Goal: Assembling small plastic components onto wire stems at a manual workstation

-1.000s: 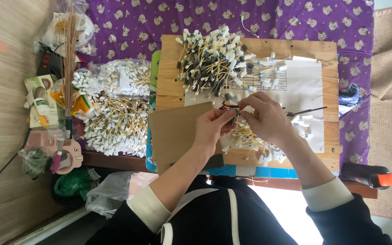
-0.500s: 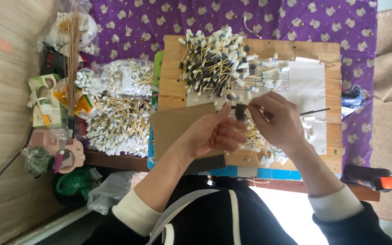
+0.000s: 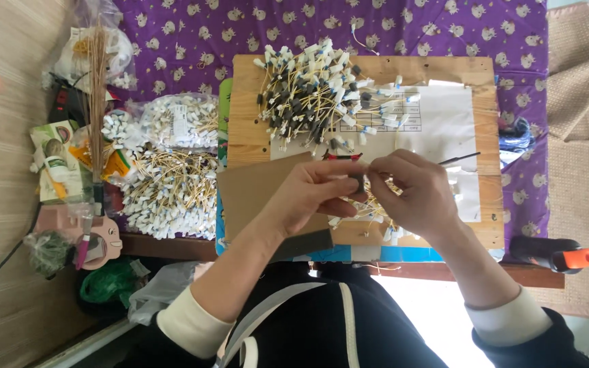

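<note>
Head view: a small dark sleeve [image 3: 356, 180] on a thin yellowish wire is pinched between the closed fingertips of the left hand [image 3: 311, 194] and the right hand [image 3: 414, 194], above the wooden board [image 3: 485, 225]. It could easily slip, being tiny and smooth, and be lost among the heap of wired white-and-grey connectors [image 3: 315, 92] at twelve o'clock. A matte cardboard sheet [image 3: 253, 187] lies at nine o'clock, and a glossy bag of pieces [image 3: 172, 123] at ten.
</note>
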